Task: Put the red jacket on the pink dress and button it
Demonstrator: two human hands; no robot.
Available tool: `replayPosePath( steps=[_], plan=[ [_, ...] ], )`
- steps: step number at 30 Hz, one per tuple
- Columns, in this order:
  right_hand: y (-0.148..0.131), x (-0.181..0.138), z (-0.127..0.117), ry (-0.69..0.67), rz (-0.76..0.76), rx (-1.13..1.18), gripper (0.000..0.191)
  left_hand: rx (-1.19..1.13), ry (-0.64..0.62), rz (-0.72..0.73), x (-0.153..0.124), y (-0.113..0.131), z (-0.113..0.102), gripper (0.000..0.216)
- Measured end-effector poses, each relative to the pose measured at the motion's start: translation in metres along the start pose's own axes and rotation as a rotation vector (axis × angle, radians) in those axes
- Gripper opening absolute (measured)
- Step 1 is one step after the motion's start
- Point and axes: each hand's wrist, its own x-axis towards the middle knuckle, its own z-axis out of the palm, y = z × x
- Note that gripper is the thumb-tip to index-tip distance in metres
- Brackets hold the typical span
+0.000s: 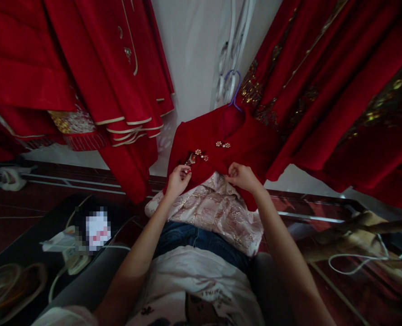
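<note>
A red garment [204, 131] hangs from a purple hanger [235, 90] in front of me, its lower part drawn over my lap. Beaded flower ornaments [198, 153] sit on its front, and another short beaded piece [223, 144] lies to their right. My left hand [179, 181] is closed on the red cloth just below the ornaments, fingertips at a small bead. My right hand [241, 176] is closed in a pinch near the garment's lower edge; what its fingertips grip is hidden. Beneath both hands lies pale pink brocade cloth [214, 199] with a shiny pattern.
Red garments [95, 59] hang at the left, and gold-embroidered red garments [323, 90] at the right. A black surface [27, 240] at left bears a blurred-out device and white cables [56, 276]. Wooden pieces and a white cord [346, 267] lie at right.
</note>
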Motion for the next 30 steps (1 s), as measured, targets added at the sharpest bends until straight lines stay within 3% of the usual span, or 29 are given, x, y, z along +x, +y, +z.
replayPosePath(
  steps=[6,10,13,15,18,25,30],
  plan=[
    [-0.039,-0.025,-0.050,-0.289,0.038,0.442,0.024,-0.209,-0.068,0.007,-0.013,0.050,-0.012,0.021],
    [-0.065,-0.032,-0.042,-0.480,0.004,0.646,0.027,-0.216,-0.139,0.006,-0.026,0.060,0.002,0.024],
    [-0.065,-0.022,-0.012,-0.408,0.006,0.675,0.031,-0.144,-0.074,0.008,-0.032,0.055,0.014,0.022],
    [-0.059,-0.013,0.011,-0.289,-0.018,0.668,0.033,-0.101,-0.011,0.027,-0.033,0.052,0.017,0.019],
    [-0.049,-0.004,0.035,-0.133,-0.047,0.656,0.034,-0.034,-0.022,0.057,-0.031,0.051,0.014,0.013],
    [-0.048,-0.003,0.032,-0.043,-0.057,0.635,0.031,0.081,-0.086,0.105,-0.030,0.058,0.011,0.006],
    [-0.052,-0.006,0.032,0.023,-0.125,0.437,0.022,0.125,-0.099,0.137,-0.032,0.056,0.015,0.006]
  ],
)
